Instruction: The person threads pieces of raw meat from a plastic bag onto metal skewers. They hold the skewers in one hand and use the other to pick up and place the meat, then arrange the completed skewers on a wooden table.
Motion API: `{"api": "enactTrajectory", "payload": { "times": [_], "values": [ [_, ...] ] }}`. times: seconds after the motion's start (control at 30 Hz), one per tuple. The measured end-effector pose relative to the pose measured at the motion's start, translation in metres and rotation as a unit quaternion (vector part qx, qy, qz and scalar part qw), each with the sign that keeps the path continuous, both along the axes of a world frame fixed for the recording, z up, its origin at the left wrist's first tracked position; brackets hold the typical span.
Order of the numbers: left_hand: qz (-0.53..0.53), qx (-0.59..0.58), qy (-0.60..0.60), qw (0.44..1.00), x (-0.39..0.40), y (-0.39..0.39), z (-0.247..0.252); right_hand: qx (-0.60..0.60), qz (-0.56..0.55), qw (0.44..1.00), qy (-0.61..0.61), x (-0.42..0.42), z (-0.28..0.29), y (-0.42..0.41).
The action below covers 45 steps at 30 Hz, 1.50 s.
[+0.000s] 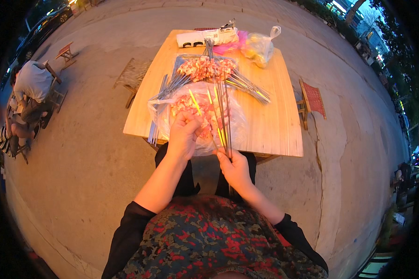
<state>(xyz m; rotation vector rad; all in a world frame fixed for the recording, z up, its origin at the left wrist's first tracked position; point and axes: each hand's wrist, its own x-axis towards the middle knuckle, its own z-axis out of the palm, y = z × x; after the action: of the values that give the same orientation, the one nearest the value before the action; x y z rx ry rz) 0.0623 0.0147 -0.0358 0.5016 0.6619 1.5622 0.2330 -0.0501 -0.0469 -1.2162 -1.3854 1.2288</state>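
My right hand [235, 169] grips a bundle of thin metal skewers [227, 115] near their lower ends. The skewers fan upward, and several catch bright yellow light. One metal skewer [195, 101] slants away from the bundle, and my left hand [184, 134] closes around it with thumb and fingertips; whether meat is also pinched there is hidden. Under both hands lies a clear plastic bag [239, 122], spread wide, with raw cut meat [181, 104] in it. Just beyond the bag, a tray [178, 62] bears a heap of skewers loaded with meat pieces [202, 68], handles pointing outward.
The wooden table [276, 129] also carries a white printed package [195, 39], a pink plastic bag [230, 47] and a knotted clear bag [260, 48]. Folding stools [312, 99] stand around it. Seated people [35, 83] are at the left, beyond them a dark car [43, 31].
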Motion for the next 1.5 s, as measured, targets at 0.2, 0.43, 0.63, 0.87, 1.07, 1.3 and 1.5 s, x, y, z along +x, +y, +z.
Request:
{"api": "enactTrajectory", "payload": {
  "times": [0.2, 0.43, 0.63, 0.87, 1.07, 1.3, 1.5],
  "values": [
    [-0.001, 0.016, 0.314, 0.949, -0.022, 0.015, -0.023, -0.074, -0.008, 0.997, 0.024, 0.028, -0.02, 0.029],
    [0.039, 0.103, 0.645, 0.757, 0.003, 0.011, -0.054, -0.029, -0.118, 0.974, -0.192, 0.083, -0.067, 0.029],
    [0.044, 0.235, 0.71, 0.663, 0.023, 0.045, -0.053, -0.145, -0.098, 0.985, 0.014, 0.086, -0.041, 0.015],
    [0.015, 0.237, 0.763, 0.601, 0.04, 0.051, -0.05, -0.139, -0.12, 0.978, 0.096, 0.088, -0.029, -0.002],
    [0.03, 0.319, 0.8, 0.507, 0.042, 0.036, -0.058, -0.118, -0.125, 0.981, 0.092, 0.086, -0.023, -0.005],
    [-0.014, 0.286, 0.862, 0.419, 0.046, 0.053, -0.047, -0.111, -0.115, 0.982, 0.097, 0.084, -0.014, -0.009],
    [-0.024, 0.065, 0.722, 0.688, 0.017, 0.078, -0.048, -0.09, -0.123, 0.984, 0.092, 0.093, -0.012, -0.016]
  ]
}}
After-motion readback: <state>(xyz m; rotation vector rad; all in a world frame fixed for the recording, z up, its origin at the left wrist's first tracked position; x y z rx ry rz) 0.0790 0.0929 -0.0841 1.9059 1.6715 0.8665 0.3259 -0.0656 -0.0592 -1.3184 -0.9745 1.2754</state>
